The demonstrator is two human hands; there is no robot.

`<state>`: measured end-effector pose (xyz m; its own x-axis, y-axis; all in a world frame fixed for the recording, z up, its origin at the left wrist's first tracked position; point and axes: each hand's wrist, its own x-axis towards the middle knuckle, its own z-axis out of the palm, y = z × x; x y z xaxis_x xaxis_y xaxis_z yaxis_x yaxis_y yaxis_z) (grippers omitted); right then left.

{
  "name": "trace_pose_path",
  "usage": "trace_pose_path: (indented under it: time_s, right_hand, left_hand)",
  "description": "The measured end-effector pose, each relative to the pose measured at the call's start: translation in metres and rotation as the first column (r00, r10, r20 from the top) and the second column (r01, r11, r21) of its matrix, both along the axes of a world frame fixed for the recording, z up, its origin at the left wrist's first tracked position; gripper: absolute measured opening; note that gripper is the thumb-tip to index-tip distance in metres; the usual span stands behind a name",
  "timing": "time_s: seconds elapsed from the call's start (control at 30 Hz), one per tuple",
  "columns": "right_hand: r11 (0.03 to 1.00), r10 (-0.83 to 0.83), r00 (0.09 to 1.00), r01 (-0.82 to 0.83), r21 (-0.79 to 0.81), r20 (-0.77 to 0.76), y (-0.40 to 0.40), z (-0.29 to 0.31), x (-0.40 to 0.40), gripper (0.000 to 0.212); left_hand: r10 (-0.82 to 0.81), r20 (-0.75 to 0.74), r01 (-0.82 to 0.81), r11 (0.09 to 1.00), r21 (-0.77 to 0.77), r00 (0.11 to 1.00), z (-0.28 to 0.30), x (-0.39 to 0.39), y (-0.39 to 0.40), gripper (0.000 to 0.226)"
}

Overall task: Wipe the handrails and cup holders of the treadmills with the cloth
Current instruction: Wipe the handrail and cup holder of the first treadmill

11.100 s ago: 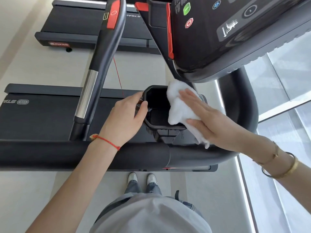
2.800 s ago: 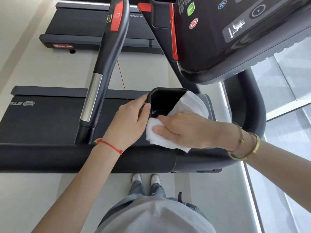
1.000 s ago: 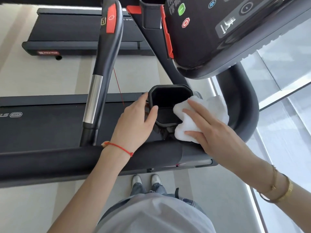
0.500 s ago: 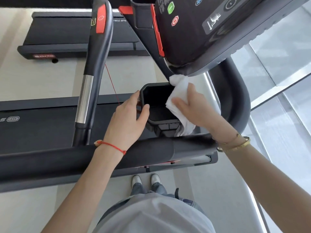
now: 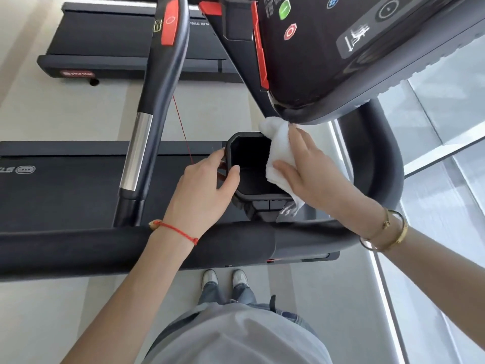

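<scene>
A black cup holder (image 5: pixel 249 164) sits below the treadmill console, just past the thick black front handrail (image 5: pixel 78 248). My left hand (image 5: pixel 207 187) grips the holder's left rim, thumb hooked over the edge. My right hand (image 5: pixel 312 174) presses a white cloth (image 5: pixel 278 156) flat against the holder's right rim and side. The cloth's upper end bunches up beneath the console and its lower corner hangs past the holder's near edge.
The dark console (image 5: pixel 341 48) overhangs the cup holder closely. A slanted side handrail (image 5: pixel 154 101) with a red button and a chrome band rises at the left. The handrail curves round at the right (image 5: pixel 380 166). A second treadmill (image 5: pixel 118 61) lies beyond. Glass floor panels run along the right.
My right hand has slid the cloth from the holder's near-right corner up along its right rim and spread flatter. My left hand has kept its grip on the left rim.
</scene>
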<state>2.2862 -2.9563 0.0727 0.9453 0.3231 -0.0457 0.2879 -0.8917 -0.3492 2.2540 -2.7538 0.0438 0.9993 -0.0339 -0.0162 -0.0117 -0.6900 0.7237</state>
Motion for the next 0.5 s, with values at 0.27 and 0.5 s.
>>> trace_pose_path:
  time_s: [0.27, 0.5]
  right_hand:
    - [0.863, 0.469, 0.878, -0.431, -0.263, 0.098, 0.007, 0.008, 0.033, 0.065]
    - [0.854, 0.458, 0.882, -0.4, -0.333, 0.115, 0.036, 0.002, 0.061, 0.047]
  left_hand:
    - [0.001, 0.016, 0.0, 0.999, -0.032, 1.0, -0.001, -0.001, 0.0, 0.031]
    - [-0.007, -0.024, 0.007, 1.0, -0.01, 1.0, -0.002, -0.002, 0.002, 0.035]
